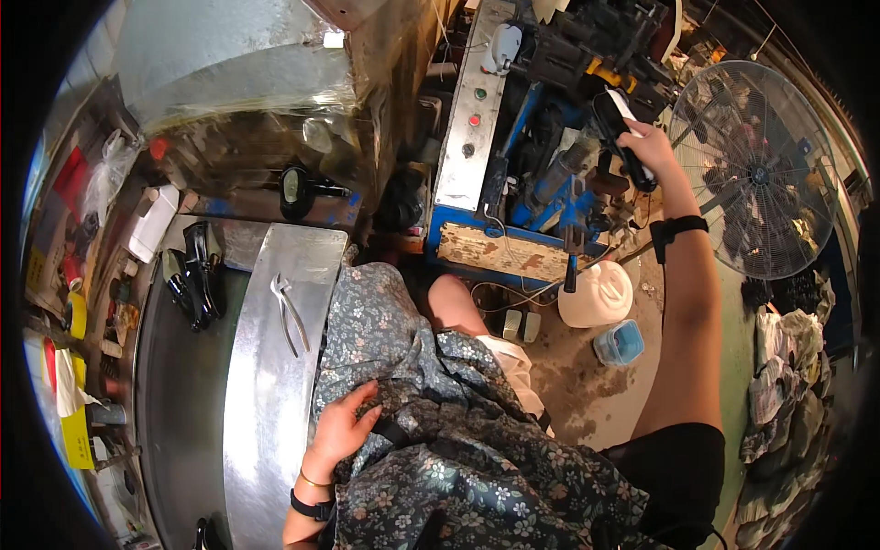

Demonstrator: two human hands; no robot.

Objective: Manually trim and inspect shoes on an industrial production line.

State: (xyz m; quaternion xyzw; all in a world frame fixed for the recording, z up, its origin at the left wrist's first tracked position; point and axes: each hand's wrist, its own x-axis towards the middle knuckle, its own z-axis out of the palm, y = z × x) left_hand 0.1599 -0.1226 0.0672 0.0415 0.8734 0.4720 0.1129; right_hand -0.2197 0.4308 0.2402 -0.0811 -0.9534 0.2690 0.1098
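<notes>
Over at the blue machine (541, 183), my right hand (649, 147) grips a black shoe (616, 133) with a white strip along it. Its fingers partly cover the shoe. My left hand (344, 426) rests on the dark floral apron (477, 486) in my lap, fingers apart and nothing in them. Left of my lap, metal pliers (289, 312) lie on a shiny metal plate (261, 403). Beyond them, several glossy black shoes (202, 270) stand on a dark green surface. Another black shoe (295, 192) sits at the end of that bench.
A large round fan (756, 174) stands at the far right. On the floor are a whitish plastic jug (596, 295) and a blue tub (620, 343). The machine's panel (474, 119) carries several buttons. A cluttered shelf (96, 339) runs along the left.
</notes>
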